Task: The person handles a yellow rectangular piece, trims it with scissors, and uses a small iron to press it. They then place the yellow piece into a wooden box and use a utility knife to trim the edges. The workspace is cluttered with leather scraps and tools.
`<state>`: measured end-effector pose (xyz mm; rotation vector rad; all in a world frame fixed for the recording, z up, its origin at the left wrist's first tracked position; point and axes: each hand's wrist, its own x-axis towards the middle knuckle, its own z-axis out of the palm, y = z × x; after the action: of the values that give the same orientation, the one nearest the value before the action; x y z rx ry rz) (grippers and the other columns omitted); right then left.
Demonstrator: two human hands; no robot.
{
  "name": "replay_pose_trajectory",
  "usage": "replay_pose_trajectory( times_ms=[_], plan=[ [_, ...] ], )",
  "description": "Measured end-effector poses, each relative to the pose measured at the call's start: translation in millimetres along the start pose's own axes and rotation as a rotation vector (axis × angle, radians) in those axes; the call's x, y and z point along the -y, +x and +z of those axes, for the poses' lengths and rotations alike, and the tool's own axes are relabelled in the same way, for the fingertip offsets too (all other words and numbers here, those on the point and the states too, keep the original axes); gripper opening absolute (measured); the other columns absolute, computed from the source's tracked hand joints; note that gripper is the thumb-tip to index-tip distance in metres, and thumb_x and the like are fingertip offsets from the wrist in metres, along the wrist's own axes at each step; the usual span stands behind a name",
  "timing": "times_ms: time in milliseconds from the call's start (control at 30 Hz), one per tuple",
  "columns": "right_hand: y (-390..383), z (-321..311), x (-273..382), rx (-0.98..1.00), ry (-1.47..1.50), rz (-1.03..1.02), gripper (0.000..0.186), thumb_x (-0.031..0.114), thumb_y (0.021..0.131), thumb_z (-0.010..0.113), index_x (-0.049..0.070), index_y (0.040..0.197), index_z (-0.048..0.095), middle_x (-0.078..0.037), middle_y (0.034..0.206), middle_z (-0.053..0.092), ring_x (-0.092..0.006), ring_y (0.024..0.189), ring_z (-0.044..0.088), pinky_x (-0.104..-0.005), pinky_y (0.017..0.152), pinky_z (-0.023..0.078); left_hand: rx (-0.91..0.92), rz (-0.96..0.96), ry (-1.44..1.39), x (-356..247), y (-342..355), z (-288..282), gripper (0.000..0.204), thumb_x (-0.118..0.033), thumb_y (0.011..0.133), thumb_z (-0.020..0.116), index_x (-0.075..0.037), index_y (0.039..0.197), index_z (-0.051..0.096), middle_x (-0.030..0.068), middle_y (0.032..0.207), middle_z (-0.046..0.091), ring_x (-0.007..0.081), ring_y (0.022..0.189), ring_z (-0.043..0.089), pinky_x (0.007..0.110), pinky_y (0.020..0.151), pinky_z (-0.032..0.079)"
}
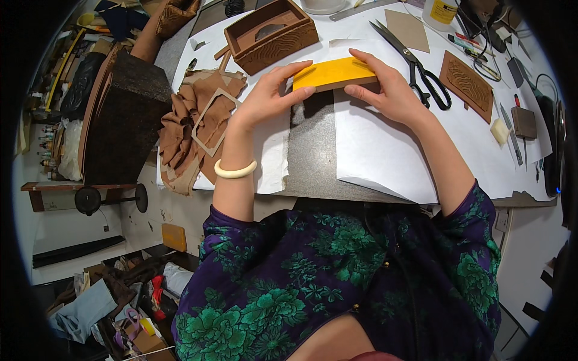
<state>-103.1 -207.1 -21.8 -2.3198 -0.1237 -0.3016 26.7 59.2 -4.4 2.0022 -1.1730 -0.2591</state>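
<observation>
Between my two hands is a long rectangular block with a bright yellow top (334, 73) and a brown side facing me. My left hand (271, 90) grips its left end, thumb on the near edge and fingers at the far side. At the opposite end my right hand (385, 87) holds it the same way. Just beyond, a brown open box (277, 51) with carved wavy lines stands tilted to the view, a dark piece inside it. Large black-handled scissors (415, 66) lie right of my right hand. Crumpled brown leather (180, 114) and a thin rectangular frame (201, 135) lie left of my left hand.
White paper sheets (385, 150) cover much of the grey table. At the right are a brown carved panel (466, 84), a small pale block (499, 130), a knife-like tool (512, 135) and pens. A yellow-labelled bottle (441, 13) stands at the back right. A dark block-shaped stand (129, 114) rises at the left.
</observation>
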Motion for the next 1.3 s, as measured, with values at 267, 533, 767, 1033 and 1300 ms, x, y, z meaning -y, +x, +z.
replay_pose_trajectory(
  times_ms=[267,533,767,1033,1300],
  plan=[
    [3,-1,-2,-0.062,0.059,0.023,0.062,0.035,0.099,0.071,0.012,0.152,0.047,-0.016,0.127,0.066,-0.0247,0.108,0.067,-0.0348,0.094,0.053,-0.002,-0.083,-0.023,-1,3,2,0.048,-0.036,0.106,0.059,-0.007,0.143,0.061,0.01,0.13,0.068,0.0184,0.114,0.061,0.032,0.1,0.047],
    [3,1,-6,-0.096,0.066,-0.031,0.059,0.035,0.099,0.069,0.009,0.148,0.048,-0.023,0.118,0.07,-0.0347,0.106,0.07,-0.0416,0.09,0.055,-0.018,-0.014,0.092,-6,1,4,0.045,-0.02,0.099,0.067,-0.007,0.142,0.062,0.0113,0.134,0.066,0.02,0.125,0.06,0.035,0.108,0.046],
    [3,1,-5,-0.095,0.057,-0.024,0.06,0.035,0.1,0.069,0.007,0.147,0.047,-0.023,0.117,0.07,-0.0349,0.105,0.07,-0.0418,0.091,0.055,-0.02,-0.046,-0.013,8,3,7,0.051,0.008,0.092,0.06,-0.006,0.141,0.062,0.0115,0.136,0.065,0.0197,0.123,0.062,0.031,0.105,0.049],
    [3,-1,-3,-0.07,0.04,-0.003,0.059,0.038,0.101,0.066,0.006,0.148,0.047,-0.023,0.116,0.07,-0.0331,0.105,0.07,-0.0415,0.091,0.055,-0.033,-0.046,0.045,5,4,7,0.052,0.009,0.091,0.058,-0.007,0.141,0.062,0.011,0.134,0.067,0.0195,0.121,0.063,0.031,0.103,0.049],
    [3,-1,-1,-0.069,0.033,0.011,0.057,0.036,0.102,0.066,0.008,0.148,0.047,-0.021,0.117,0.069,-0.0302,0.103,0.069,-0.0395,0.09,0.055,-0.031,-0.039,0.048,6,3,5,0.055,0.009,0.089,0.058,-0.008,0.141,0.062,0.0109,0.133,0.067,0.0193,0.119,0.063,0.03,0.1,0.05]
  ],
)
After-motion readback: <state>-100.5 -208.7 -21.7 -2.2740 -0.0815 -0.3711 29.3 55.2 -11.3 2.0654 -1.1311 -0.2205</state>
